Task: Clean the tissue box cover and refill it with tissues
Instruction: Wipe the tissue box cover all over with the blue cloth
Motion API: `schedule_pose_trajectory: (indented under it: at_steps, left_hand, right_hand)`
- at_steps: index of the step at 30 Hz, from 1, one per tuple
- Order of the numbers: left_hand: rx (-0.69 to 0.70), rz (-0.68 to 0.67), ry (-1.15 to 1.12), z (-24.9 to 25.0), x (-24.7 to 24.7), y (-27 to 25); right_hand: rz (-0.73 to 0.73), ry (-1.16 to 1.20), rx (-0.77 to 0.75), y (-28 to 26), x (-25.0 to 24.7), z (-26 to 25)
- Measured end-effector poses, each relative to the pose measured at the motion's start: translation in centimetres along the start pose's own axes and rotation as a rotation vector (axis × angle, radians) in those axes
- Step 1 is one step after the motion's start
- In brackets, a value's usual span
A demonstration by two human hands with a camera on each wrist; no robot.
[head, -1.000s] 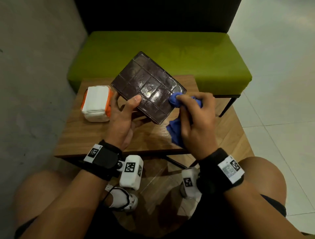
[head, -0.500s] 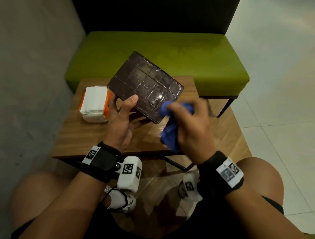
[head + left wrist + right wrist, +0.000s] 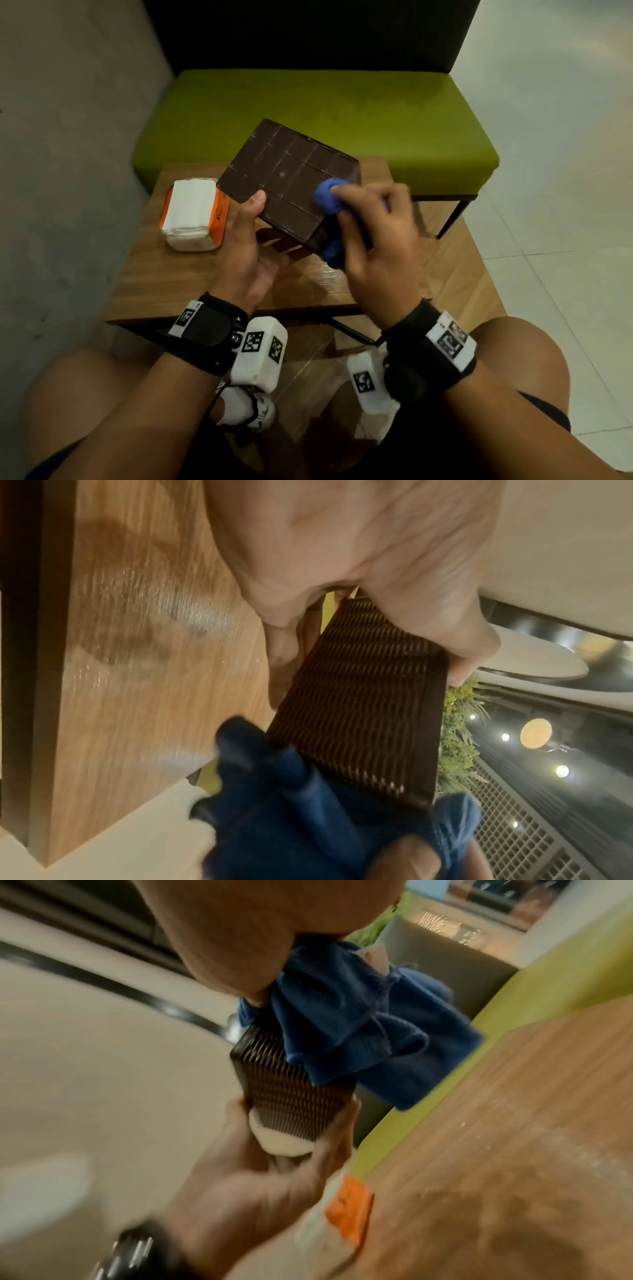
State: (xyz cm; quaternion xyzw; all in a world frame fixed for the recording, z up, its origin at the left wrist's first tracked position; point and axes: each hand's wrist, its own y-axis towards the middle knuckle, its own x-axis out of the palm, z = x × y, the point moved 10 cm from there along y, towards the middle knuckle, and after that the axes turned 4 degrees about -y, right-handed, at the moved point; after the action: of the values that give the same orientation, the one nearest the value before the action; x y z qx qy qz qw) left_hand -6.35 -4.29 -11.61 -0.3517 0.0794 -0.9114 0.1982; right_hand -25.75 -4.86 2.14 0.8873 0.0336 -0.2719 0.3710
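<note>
Blue cloth [image 3: 328,198] now higher on tissue box cover [image 3: 287,178], near its right edge. Right hand [image 3: 373,240] fingers curl around cloth; left hand [image 3: 246,253] clamps cover's near corner, thumb on top. Keep cover braced; wipe in overlapping strokes.

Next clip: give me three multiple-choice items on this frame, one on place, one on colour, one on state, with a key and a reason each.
1. Where does the white tissue pack in orange wrap lie?
A. on the green bench
B. on the wooden table
C. on the floor

2. What colour is the bunched cloth?
A. blue
B. yellow
C. white

3. How is the dark brown woven tissue box cover held?
A. flat on the table
B. gripped in the left hand, tilted
C. on a knee

Key: B, it rests on the wooden table; A, blue in every view; B, the left hand grips its edge while the right hand rubs it.
</note>
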Motion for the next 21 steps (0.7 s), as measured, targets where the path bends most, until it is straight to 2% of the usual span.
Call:
schedule_pose_trajectory:
  at_steps: [2,4,6,9,11,13,16,17,21]
  left_hand:
    - [-0.070,-0.015,0.002,-0.3,0.1,0.0]
    - [-0.111,-0.039,-0.005,-0.5,0.2,-0.1]
    - [-0.075,-0.030,0.003,-0.1,0.2,-0.3]
    - [-0.043,0.001,-0.011,0.0,0.1,-0.3]
    - [-0.027,0.006,-0.023,0.0,0.1,0.1]
    - [-0.052,0.001,0.000,0.0,0.1,0.4]
    - [-0.131,0.000,-0.002,-0.5,0.0,0.3]
    - [-0.112,0.005,0.005,-0.3,-0.2,0.3]
    - [0.048,0.065,0.078,1.2,-0.3,-0.2]
  right_hand:
    - [-0.136,-0.043,-0.144,-1.5,1.6,-2.3]
    - [-0.193,-0.070,-0.218,-1.8,2.2,-2.8]
    - [-0.107,-0.058,-0.166,-0.2,1.2,-1.3]
    - [0.089,0.011,0.029,2.6,-1.2,2.0]
    - [0.096,0.022,0.060,2.7,-1.0,2.0]
    - [0.004,0.011,-0.029,1.2,0.5,0.0]
    - [-0.227,-0.041,-0.212,-1.6,3.1,-2.7]
    - [-0.236,-0.047,-0.225,-1.4,3.1,-2.4]
    - [0.037,0.001,0.017,2.1,-0.6,2.2]
